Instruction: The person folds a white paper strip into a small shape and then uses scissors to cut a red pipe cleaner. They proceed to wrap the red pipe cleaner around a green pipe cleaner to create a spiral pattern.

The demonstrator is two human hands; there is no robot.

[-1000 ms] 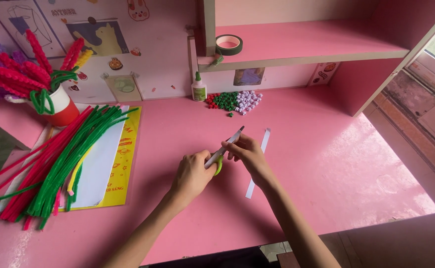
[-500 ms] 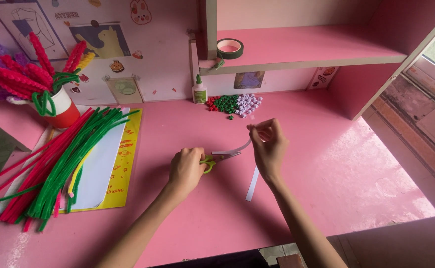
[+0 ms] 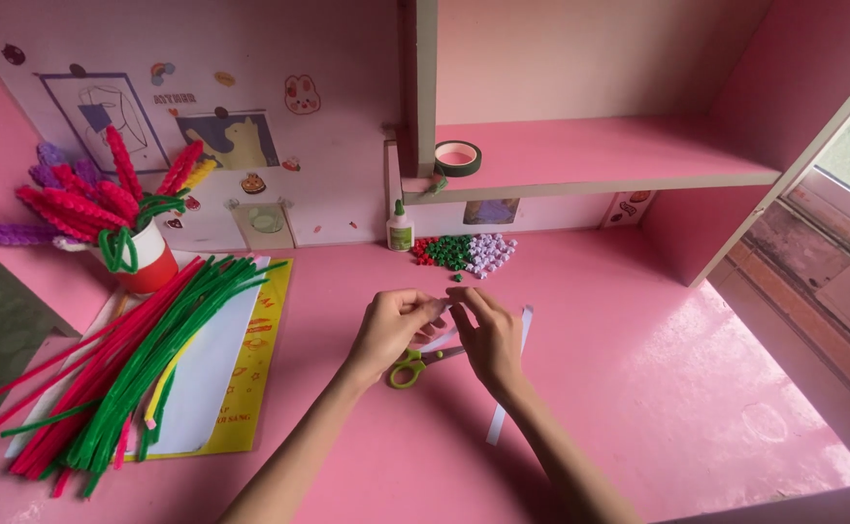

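Head view: left hand (image 3: 393, 330) and right hand (image 3: 491, 335) pinch a small paper piece (image 3: 441, 309) at mid-desk; looks light, floppy, best gripped at its ends. Scissors (image 3: 415, 364) lie beneath.

The left hand (image 3: 396, 325) and right hand (image 3: 488, 335) meet fingertip to fingertip, and whatever they pinch there is too small and too covered to make out; the right hand hides the middle of the white paper strip (image 3: 499, 422), and the blades of the green-handled scissors (image 3: 413, 367) run under it; both forearms are cut off by the bottom edge; the ends of the pipe cleaners (image 3: 134, 369) run off at the lower left; the small beads (image 3: 464, 252) are too tiny to tell apart singly; the pictures on the wall (image 3: 221, 136) are too small to read clearly.
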